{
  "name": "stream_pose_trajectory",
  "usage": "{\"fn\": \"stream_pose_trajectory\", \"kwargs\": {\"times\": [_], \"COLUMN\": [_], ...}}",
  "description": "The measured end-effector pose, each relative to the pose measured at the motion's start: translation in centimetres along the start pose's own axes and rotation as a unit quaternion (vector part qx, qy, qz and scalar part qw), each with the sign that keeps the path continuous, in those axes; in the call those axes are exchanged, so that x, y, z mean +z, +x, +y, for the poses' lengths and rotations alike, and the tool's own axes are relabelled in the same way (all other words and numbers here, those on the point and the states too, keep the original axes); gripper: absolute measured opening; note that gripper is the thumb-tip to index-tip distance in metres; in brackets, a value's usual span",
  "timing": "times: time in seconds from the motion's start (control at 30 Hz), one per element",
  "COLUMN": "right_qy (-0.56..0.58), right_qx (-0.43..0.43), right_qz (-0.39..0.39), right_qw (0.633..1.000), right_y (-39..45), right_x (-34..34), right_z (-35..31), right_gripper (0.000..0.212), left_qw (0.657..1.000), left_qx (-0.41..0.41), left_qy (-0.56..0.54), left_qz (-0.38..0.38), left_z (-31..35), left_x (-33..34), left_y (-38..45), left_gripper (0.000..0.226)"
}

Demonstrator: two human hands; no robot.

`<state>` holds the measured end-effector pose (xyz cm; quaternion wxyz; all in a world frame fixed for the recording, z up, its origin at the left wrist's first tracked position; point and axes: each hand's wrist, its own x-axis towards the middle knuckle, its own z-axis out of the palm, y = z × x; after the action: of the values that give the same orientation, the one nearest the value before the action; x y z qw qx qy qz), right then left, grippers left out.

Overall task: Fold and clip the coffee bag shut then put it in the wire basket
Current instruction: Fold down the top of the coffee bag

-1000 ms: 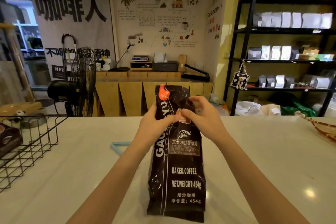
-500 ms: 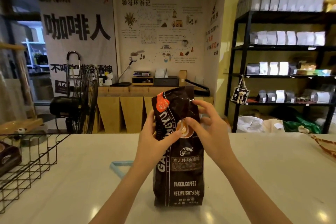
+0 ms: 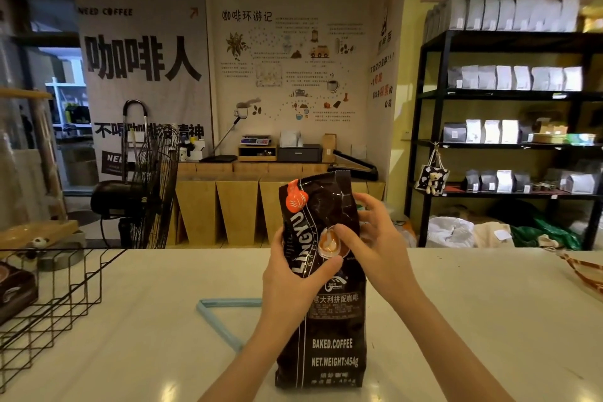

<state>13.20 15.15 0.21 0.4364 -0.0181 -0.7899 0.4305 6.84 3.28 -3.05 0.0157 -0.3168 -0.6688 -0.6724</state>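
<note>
A tall black coffee bag (image 3: 331,336) with white lettering and an orange logo stands upright on the white counter in front of me. My left hand (image 3: 290,277) grips its left side about halfway up, thumb across the front. My right hand (image 3: 372,241) holds the right upper part, thumb pressing on the cup picture. The bag's top (image 3: 321,186) stands up unfolded. A light blue sealing clip (image 3: 222,316), hinged open in a V, lies on the counter to the left, partly behind my left arm. The black wire basket (image 3: 62,294) sits at the far left.
A dark package (image 3: 16,287) lies inside the basket. A patterned object (image 3: 584,274) lies at the counter's right edge. Beyond the counter stand a floor fan (image 3: 153,186), a wooden bench and black shelves (image 3: 509,143) of bags.
The bag was tilted toward me and now stands upright on its base. Both hands kept their hold around its upper half. The camera view has lifted.
</note>
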Motion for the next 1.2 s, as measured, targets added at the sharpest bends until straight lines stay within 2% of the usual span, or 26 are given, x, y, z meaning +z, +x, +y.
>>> {"fn": "stream_pose_trajectory", "kwargs": {"times": [0.07, 0.1, 0.17, 0.23, 0.3, 0.37, 0.4, 0.47, 0.57, 0.63, 0.7, 0.87, 1.03, 1.1, 1.2], "right_qy": [-0.109, -0.193, -0.326, -0.388, -0.434, -0.477, -0.484, -0.455, -0.396, -0.402, -0.404, -0.357, -0.356, -0.391, -0.481], "right_qx": [-0.033, -0.082, -0.201, -0.281, -0.325, -0.328, -0.306, -0.232, -0.147, -0.124, -0.118, -0.131, -0.132, -0.153, -0.191], "right_qz": [0.032, 0.056, 0.080, 0.038, -0.035, -0.114, -0.157, -0.237, -0.304, -0.340, -0.354, -0.303, -0.265, -0.233, -0.167], "right_qw": [0.993, 0.976, 0.920, 0.877, 0.840, 0.807, 0.805, 0.826, 0.854, 0.841, 0.835, 0.874, 0.887, 0.877, 0.839], "right_y": [0.1, 0.2, 0.3, 0.8, 2.0, 3.8, 4.7, 6.4, 8.0, 8.6, 9.1, 9.1, 9.1, 8.9, 8.3], "right_x": [-0.2, -0.2, 0.5, 1.9, 2.9, 3.3, 3.2, 3.2, 3.0, 2.9, 2.9, 2.5, 2.1, 2.3, 2.8], "right_z": [-0.6, -1.1, -2.4, -3.7, -4.5, -5.6, -6.4, -7.7, -9.2, -9.7, -9.6, -8.3, -7.8, -7.5, -7.1], "right_gripper": [0.067, 0.074, 0.082, 0.089, 0.091, 0.077, 0.067, 0.060, 0.077, 0.072, 0.055, 0.036, 0.034, 0.041, 0.053], "left_qw": [1.000, 1.000, 1.000, 1.000, 0.999, 0.999, 0.999, 0.999, 0.998, 0.998, 0.998, 0.999, 0.999, 0.997, 0.992], "left_qx": [-0.003, -0.005, -0.008, -0.007, -0.012, -0.021, -0.025, -0.038, -0.043, -0.047, -0.049, -0.044, -0.031, -0.037, -0.053], "left_qy": [0.004, 0.007, 0.012, 0.027, 0.050, 0.039, 0.030, 0.023, 0.017, 0.010, -0.004, -0.022, -0.042, -0.067, -0.110], "left_qz": [0.004, 0.004, 0.003, 0.005, 0.005, 0.001, -0.005, -0.020, -0.033, -0.035, -0.032, -0.016, -0.013, -0.010, -0.008], "left_z": [-0.1, 0.0, 0.1, 0.1, -0.1, -0.3, -0.3, -0.1, 0.2, 0.2, 0.2, 0.2, 0.4, 0.6, 1.2], "left_x": [0.1, 0.1, 0.2, 0.3, 0.2, 0.0, -0.2, -0.5, -0.7, -0.7, -0.7, -0.5, -0.5, -0.6, -0.5], "left_y": [0.0, 0.0, 0.0, 0.1, 0.3, 0.6, 0.8, 0.9, 1.0, 1.0, 1.0, 0.9, 0.5, 0.3, 0.0], "left_gripper": [0.092, 0.094, 0.094, 0.087, 0.084, 0.080, 0.080, 0.085, 0.093, 0.091, 0.082, 0.071, 0.052, 0.047, 0.036]}}
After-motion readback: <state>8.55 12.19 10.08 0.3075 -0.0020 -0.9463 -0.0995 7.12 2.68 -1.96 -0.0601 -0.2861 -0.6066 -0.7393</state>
